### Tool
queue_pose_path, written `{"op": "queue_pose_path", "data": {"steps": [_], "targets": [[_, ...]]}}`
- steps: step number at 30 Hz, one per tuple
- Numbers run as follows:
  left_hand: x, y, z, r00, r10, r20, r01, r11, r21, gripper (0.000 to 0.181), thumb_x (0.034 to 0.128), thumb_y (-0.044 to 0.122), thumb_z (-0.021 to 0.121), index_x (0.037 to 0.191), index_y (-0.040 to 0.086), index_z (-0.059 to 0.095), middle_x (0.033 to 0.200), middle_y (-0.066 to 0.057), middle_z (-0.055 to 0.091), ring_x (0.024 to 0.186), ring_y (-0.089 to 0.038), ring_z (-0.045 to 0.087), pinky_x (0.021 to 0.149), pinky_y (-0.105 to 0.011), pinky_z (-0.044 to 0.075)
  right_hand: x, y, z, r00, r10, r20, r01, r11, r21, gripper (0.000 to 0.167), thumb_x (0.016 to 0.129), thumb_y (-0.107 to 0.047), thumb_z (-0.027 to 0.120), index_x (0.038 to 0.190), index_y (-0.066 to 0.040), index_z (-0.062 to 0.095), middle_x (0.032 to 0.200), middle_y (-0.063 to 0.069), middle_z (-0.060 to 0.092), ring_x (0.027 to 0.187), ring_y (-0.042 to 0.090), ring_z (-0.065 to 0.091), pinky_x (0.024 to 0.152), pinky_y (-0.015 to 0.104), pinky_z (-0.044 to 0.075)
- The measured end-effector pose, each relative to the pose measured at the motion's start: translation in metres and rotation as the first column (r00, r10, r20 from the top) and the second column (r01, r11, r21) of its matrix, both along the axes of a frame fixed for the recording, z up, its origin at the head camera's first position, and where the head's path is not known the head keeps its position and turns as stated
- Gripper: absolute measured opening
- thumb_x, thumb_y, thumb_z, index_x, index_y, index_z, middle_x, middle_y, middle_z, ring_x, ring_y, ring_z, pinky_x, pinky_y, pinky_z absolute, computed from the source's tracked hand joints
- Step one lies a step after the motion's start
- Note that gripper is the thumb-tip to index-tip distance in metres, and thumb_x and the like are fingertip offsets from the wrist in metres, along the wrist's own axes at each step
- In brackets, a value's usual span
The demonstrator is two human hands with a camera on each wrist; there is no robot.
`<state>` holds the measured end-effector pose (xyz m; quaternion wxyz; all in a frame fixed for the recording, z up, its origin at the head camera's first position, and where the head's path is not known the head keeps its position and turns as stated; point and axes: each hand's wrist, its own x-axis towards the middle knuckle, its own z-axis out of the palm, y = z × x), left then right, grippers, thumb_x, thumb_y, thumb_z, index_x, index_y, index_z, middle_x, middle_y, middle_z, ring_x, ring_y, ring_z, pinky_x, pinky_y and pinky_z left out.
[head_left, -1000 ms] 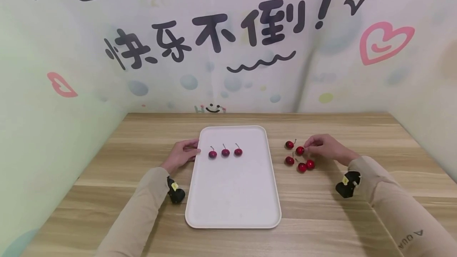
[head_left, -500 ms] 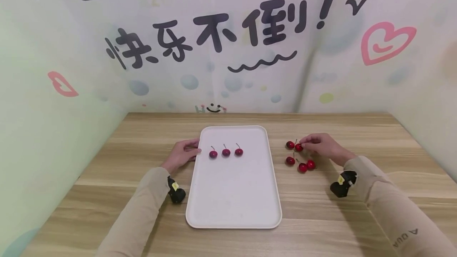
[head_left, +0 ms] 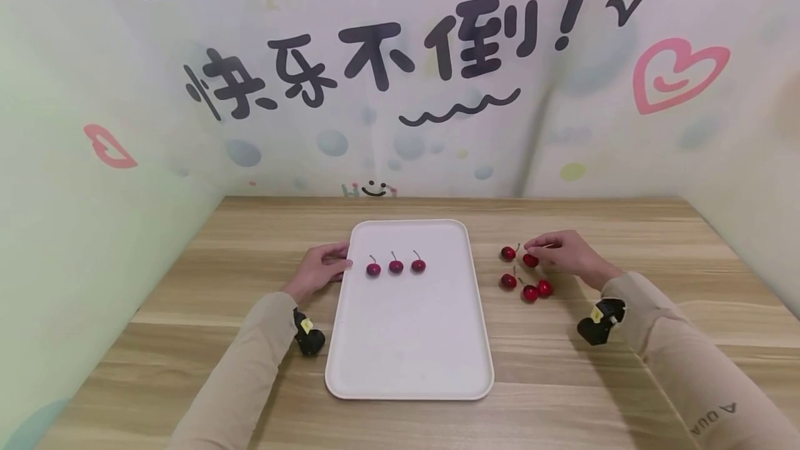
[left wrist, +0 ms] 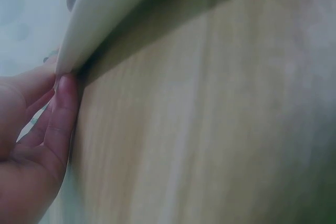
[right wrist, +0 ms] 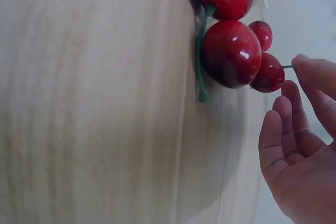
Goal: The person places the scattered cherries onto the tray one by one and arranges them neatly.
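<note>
My left hand pinches the left rim of a white tray; in the left wrist view the thumb lies over the tray edge and the fingers beneath it. Three dark red cherries with stems stand in a row on the tray's far half. Right of the tray, my right hand pinches the green stem of a red cherry between thumb and forefinger, the other fingers loosely bent. Whether this cherry touches the table I cannot tell.
Several more cherries lie on the wooden table beside the held one: one to its left, others nearer me, two of them touching. A printed white cloth wall rises behind the table.
My right hand has shifted slightly left and now holds the cherry by its stem; that cherry moved left, then back right and a little up. The left hand and tray have stayed put.
</note>
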<state>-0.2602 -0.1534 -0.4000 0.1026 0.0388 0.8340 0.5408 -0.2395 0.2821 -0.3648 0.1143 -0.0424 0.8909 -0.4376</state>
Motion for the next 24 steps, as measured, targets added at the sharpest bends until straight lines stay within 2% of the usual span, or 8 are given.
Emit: {"op": "queue_pose_path", "data": {"steps": [6, 13, 20, 24], "targets": [[-0.0001, -0.0001, -0.0003, 1.000, -0.002, -0.004, 0.002, 1.000, 0.009, 0.048, 0.0848, 0.007, 0.059, 0.129, 0.000, 0.042, 0.119, -0.021, 0.050, 0.101, -0.027, 0.054, 0.074, -0.029, 0.052, 0.0013, -0.0004, 0.0017, 1.000, -0.001, -0.004, 0.001, 1.000, 0.018, 0.030, 0.088, -0.018, 0.055, 0.109, 0.004, 0.059, 0.105, 0.015, 0.060, 0.088, 0.022, 0.051, 0.074, 0.029, 0.047], [0.0001, 0.0005, -0.0004, 1.000, 0.001, -0.004, -0.001, 1.000, 0.014, 0.047, 0.0846, 0.006, 0.059, 0.128, -0.001, 0.043, 0.120, -0.021, 0.050, 0.101, -0.028, 0.054, 0.073, -0.029, 0.052, 0.0014, -0.0013, 0.0007, 0.999, 0.033, -0.035, -0.034, 0.999, -0.016, 0.026, 0.088, -0.015, 0.054, 0.106, 0.004, 0.059, 0.103, 0.015, 0.061, 0.086, 0.015, 0.054, 0.076, 0.030, 0.049], [0.0017, 0.0005, 0.0020, 1.000, -0.001, -0.002, 0.001, 1.000, 0.011, 0.048, 0.0849, 0.007, 0.058, 0.129, -0.001, 0.042, 0.120, -0.021, 0.050, 0.101, -0.028, 0.054, 0.074, -0.029, 0.052, -0.0002, -0.0048, 0.0006, 0.998, 0.046, -0.036, -0.046, 0.999, -0.002, 0.027, 0.089, -0.019, 0.054, 0.107, 0.001, 0.059, 0.099, 0.012, 0.061, 0.087, 0.022, 0.054, 0.080, 0.036, 0.049], [0.0026, 0.0012, 0.0039, 1.000, -0.003, -0.002, 0.003, 1.000, 0.017, 0.048, 0.0849, 0.006, 0.058, 0.129, -0.002, 0.042, 0.119, -0.022, 0.050, 0.100, -0.028, 0.055, 0.074, -0.029, 0.052, -0.0003, -0.0096, 0.0033, 0.998, 0.059, -0.031, -0.059, 0.998, -0.023, 0.026, 0.089, -0.017, 0.054, 0.107, 0.001, 0.059, 0.097, 0.012, 0.061, 0.085, 0.021, 0.055, 0.080, 0.037, 0.050]]}}
